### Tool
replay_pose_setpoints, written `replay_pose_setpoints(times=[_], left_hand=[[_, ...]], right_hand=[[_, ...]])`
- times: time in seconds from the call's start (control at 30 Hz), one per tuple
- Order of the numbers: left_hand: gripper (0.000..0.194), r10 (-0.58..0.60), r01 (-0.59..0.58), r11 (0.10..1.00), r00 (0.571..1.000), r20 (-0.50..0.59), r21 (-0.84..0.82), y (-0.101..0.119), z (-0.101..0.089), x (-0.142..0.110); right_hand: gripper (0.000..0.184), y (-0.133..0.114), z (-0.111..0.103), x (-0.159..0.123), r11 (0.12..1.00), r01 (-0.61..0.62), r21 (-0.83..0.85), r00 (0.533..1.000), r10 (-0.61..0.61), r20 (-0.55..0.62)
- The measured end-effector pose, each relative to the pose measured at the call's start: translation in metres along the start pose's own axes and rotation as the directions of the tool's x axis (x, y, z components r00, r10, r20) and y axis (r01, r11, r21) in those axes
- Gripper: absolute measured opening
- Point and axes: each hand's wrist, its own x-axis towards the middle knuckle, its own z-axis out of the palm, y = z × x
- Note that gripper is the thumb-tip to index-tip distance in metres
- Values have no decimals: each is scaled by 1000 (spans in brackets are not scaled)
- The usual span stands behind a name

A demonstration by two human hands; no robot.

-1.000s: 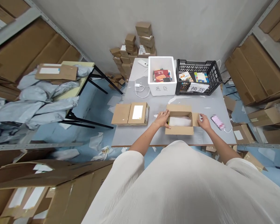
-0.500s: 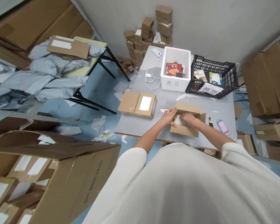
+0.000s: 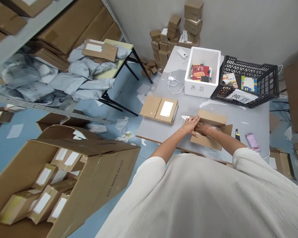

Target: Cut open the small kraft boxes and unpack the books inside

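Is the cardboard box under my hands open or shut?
Open: the cardboard box has its lid flap standing up behind the right hand, which reaches into it.

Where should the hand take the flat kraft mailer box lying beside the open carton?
Span its short way: come down from above on the person's side, thumb on the near long edge of the flat kraft mailer box, fingers on the far one. It lies flat and low on the grey table, so those long edges suit best. The left hand is nearer.
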Motion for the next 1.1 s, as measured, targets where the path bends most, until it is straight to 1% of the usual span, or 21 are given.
replay_pose_setpoints(times=[0.17, 0.27, 0.37, 0.47, 0.57, 0.63, 0.73, 0.87, 0.93, 1.0, 1.1], left_hand=[[162, -8, 7, 1000, 1000, 15, 23, 1, -1, -2], [161, -15, 14, 1000, 1000, 23, 28, 2, -1, -3], [159, -14, 14, 1000, 1000, 22, 28, 1, -1, -4], [159, -12, 12, 1000, 1000, 17, 24, 0, -1, -4], [159, -26, 26, 1000, 1000, 13, 11, -1, -2, -4], [159, -39, 39, 999, 999, 17, 6, -1, -3, -4], [159, -46, 46, 999, 999, 27, 5, 0, -5, -4], [157, -48, 47, 999, 999, 26, 8, 1, -9, -5], [156, -63, 63, 998, 997, 33, 13, 2, -11, -5], [155, -74, 73, 997, 997, 39, 20, 2, -12, -5], [158, -60, 59, 998, 998, 34, 29, 0, -12, -3]], right_hand=[[34, -4, 3, 3, 996, -41, 83, 999, 42, -8], [42, -10, 1, 5, 993, -77, 92, 997, 76, 20], [54, -13, -2, 5, 1000, -23, -22, 997, 25, 73], [53, -11, -9, -1, 994, 57, -97, 996, -51, 67], [46, -10, -23, -14, 982, 139, -125, 990, -137, 27], [43, -12, -36, -25, 964, 193, -181, 981, -190, 33], [39, -20, -56, -42, 940, 241, -243, 971, -236, 49], [39, -24, -83, -66, 929, 261, -264, 965, -261, 35], [37, -20, -96, -81, 928, 269, -257, 963, -265, 51], [34, -16, -108, -97, 939, 250, -235, 968, -243, 58], [29, -8, -125, -126, 960, 215, -180, 976, -219, -8]])
